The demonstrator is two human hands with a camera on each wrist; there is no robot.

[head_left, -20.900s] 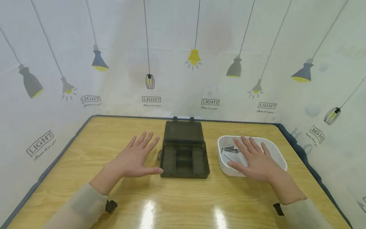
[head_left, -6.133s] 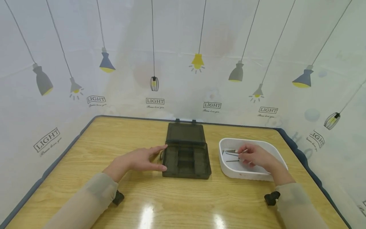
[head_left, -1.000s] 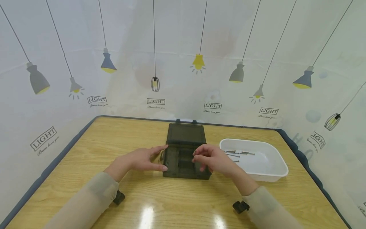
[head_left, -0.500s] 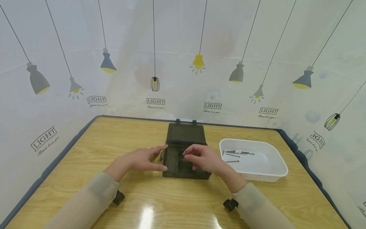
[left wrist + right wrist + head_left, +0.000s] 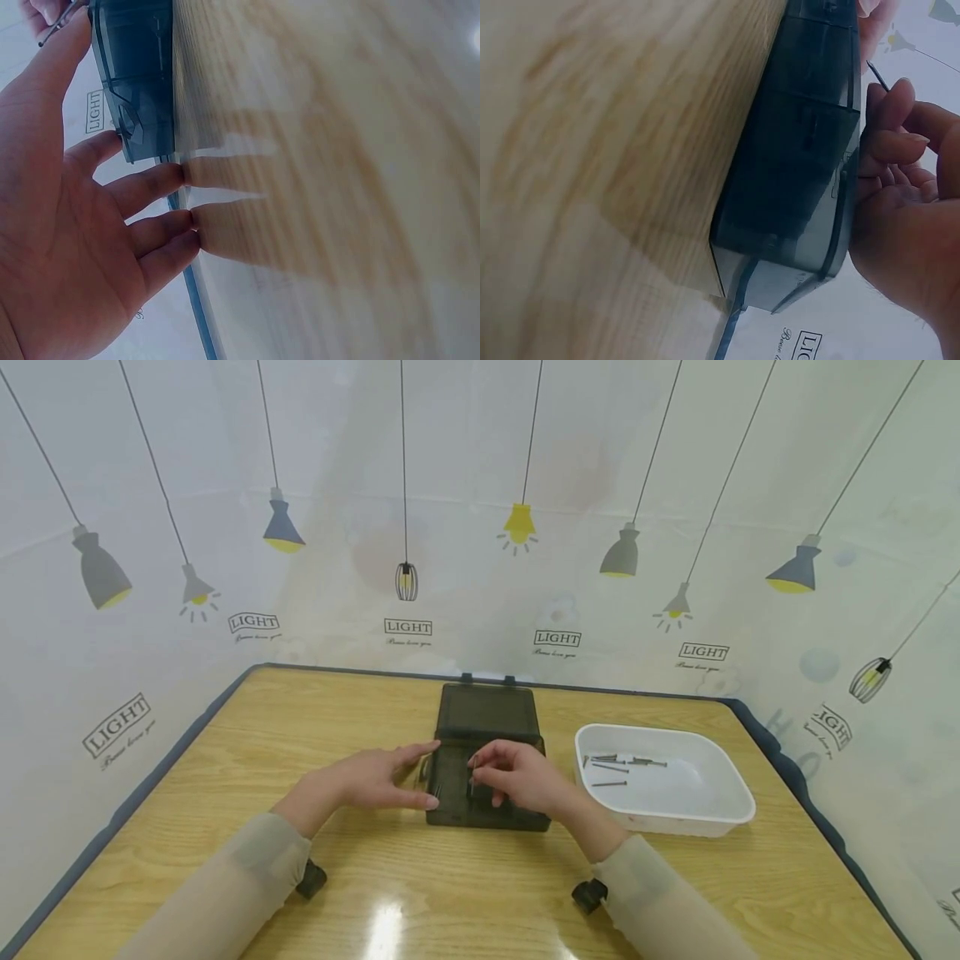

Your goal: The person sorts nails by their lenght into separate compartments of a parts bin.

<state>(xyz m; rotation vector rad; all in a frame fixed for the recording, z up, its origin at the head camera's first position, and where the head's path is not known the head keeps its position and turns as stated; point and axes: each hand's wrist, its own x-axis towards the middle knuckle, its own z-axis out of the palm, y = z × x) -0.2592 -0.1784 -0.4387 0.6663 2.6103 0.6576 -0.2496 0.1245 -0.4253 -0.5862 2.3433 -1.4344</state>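
A dark translucent box [image 5: 487, 817] lies with its lid [image 5: 487, 710] folded back on the wooden table. My left hand [image 5: 367, 779] rests at the box's left side, thumb and index finger touching its edge; in the left wrist view the other fingers of the left hand [image 5: 90, 232] are spread by the tabletop. Above the box's middle, my right hand [image 5: 528, 779] pinches a thin nail, whose pointed end [image 5: 877, 75] sticks out of the fingers of the right hand [image 5: 907, 195] in the right wrist view. A few thin pieces stand by the left thumb inside the box.
Right of the box stands a white tray [image 5: 693, 822] holding several nails [image 5: 610, 783] near its left end. The box's two latches point to the back edge of the table. Behind the table hangs a cloth [image 5: 465, 585] printed with lamps.
Over the last second my right hand has moved left across the box, from its right part to its middle, and the nail in it now shows. The left hand has stayed in place.
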